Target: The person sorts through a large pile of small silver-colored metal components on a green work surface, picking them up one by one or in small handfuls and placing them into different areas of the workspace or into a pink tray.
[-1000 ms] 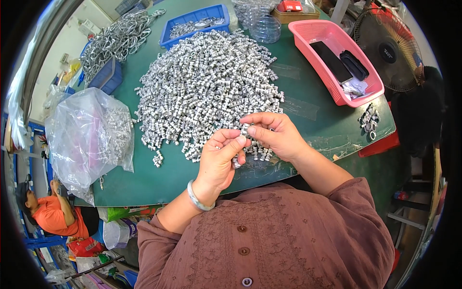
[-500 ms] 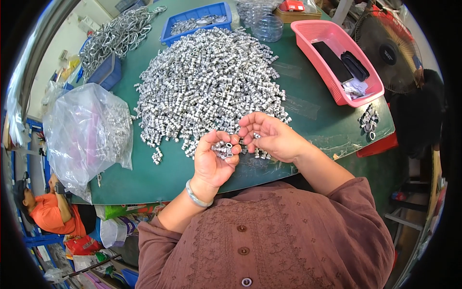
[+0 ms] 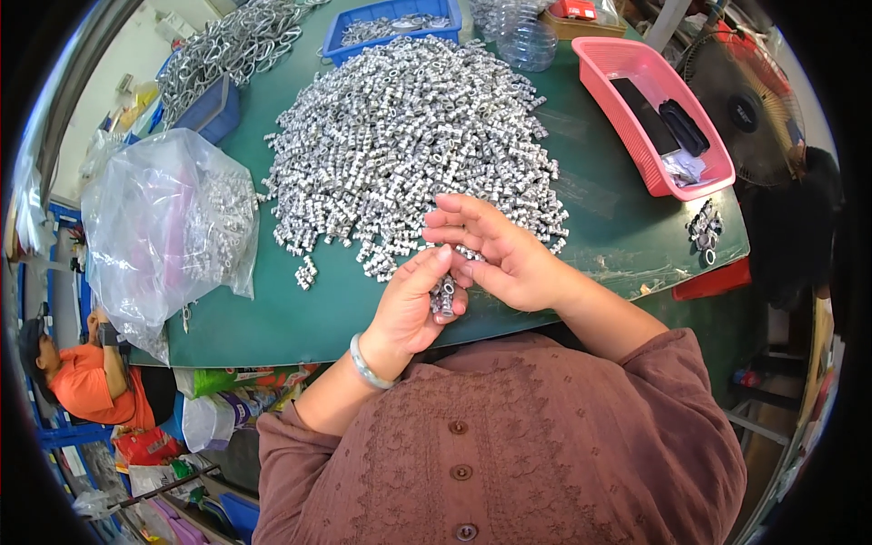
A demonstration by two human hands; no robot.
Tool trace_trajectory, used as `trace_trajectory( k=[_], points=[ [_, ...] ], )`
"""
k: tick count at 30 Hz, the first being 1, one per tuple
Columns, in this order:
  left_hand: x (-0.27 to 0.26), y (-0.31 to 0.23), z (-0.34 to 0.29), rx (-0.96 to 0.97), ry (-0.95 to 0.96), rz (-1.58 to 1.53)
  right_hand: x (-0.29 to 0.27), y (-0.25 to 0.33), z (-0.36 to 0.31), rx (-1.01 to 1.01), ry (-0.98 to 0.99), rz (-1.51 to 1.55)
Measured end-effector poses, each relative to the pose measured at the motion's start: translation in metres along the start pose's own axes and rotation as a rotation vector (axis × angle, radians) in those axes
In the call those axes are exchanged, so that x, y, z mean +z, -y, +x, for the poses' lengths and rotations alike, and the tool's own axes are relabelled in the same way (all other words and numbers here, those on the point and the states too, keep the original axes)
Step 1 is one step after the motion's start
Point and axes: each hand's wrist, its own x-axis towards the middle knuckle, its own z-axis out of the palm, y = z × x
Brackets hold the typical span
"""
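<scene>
A large heap of small silvery metal ring-like pieces (image 3: 409, 145) covers the middle of the green table. My left hand (image 3: 409, 309) is at the heap's near edge, its fingers curled around several small metal pieces (image 3: 443, 296). Close against it on the right is my right hand (image 3: 509, 259), its fingers stretched and slightly bent, the thumb near the left fingertips. More metal pieces (image 3: 468, 253) show between the right thumb and fingers. Whether they lie in the palm or on the heap behind, I cannot tell.
A clear plastic bag (image 3: 168, 236) of metal pieces sits at left. Blue trays (image 3: 400, 23) and a pile of larger metal links (image 3: 232, 54) lie at the back. At right are a pink basket (image 3: 654, 118), small parts (image 3: 705, 232) and a fan (image 3: 745, 109). A person in orange (image 3: 100, 381) is beyond the left edge.
My hands have come closer together, and the right fingers have reached across above the left fingertips. The left hand has tilted, its pieces now lower in the fingers. The whole view has shifted slightly.
</scene>
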Motion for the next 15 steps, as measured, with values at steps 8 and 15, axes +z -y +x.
trace_trajectory(
  k=[8,15],
  points=[
    [-0.0024,-0.0010,-0.0043,0.078,-0.166,0.126,0.0051,-0.0058,0.0027,-0.081,0.051,-0.285],
    [-0.0050,-0.0046,-0.0092,0.096,-0.186,0.035,0.0025,-0.0025,-0.0040,-0.028,-0.133,-0.520]
  ],
)
